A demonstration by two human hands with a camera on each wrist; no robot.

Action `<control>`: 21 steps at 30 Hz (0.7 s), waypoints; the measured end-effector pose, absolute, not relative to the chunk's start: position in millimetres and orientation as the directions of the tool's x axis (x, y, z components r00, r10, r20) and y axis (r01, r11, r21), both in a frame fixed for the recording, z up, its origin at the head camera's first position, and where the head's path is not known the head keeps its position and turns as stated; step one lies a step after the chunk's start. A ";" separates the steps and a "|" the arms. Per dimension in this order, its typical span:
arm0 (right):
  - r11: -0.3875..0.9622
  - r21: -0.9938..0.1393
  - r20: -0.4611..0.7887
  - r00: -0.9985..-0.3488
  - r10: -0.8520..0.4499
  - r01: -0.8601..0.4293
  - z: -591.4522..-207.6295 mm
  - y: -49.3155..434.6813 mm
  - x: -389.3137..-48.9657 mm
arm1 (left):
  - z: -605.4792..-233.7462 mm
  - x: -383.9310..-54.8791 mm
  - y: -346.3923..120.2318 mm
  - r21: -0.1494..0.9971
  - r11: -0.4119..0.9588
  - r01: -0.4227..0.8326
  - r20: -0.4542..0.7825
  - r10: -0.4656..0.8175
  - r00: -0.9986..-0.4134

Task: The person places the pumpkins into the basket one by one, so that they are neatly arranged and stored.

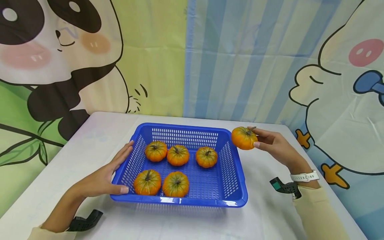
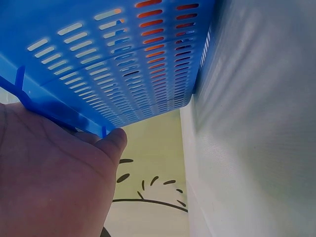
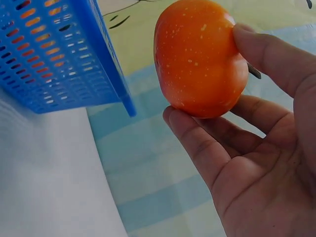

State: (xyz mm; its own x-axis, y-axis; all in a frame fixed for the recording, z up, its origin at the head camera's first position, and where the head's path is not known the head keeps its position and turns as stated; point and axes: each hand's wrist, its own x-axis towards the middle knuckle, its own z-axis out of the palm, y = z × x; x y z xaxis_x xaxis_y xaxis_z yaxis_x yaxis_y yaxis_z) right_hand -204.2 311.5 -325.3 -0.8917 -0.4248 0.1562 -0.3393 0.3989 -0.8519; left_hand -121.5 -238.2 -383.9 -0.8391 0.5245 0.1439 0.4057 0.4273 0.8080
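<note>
My right hand (image 1: 274, 145) pinches a small orange pumpkin (image 1: 243, 138) with a green-tinged top and brown stem. The thumb and fingertips (image 3: 180, 121) hold it from opposite sides, just off the right rim of a blue plastic basket (image 1: 240, 176). At the basket's front left corner, my left hand (image 1: 100, 178) grips the rim, its thumb on the front edge and its fingers along the left side. In the left wrist view, the rim hides part of that hand. Several similar pumpkins (image 1: 177, 184) sit inside the basket, two in the front row and three farther back.
The basket stands on a white-covered table (image 1: 264, 216), its slotted walls rising around the pumpkins. Behind it hangs a cartoon-printed curtain (image 1: 228, 60). A white watch band (image 1: 304, 176) circles the right wrist, and dark wrist devices (image 1: 85, 220) sit on both arms.
</note>
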 end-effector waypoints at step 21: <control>0.276 -0.901 0.007 -0.649 -0.761 -0.333 -307.7 256.9 -196.5 | -384.9 -122.2 -238.4 0.812 0.429 0.396 0.138 0.519 -0.844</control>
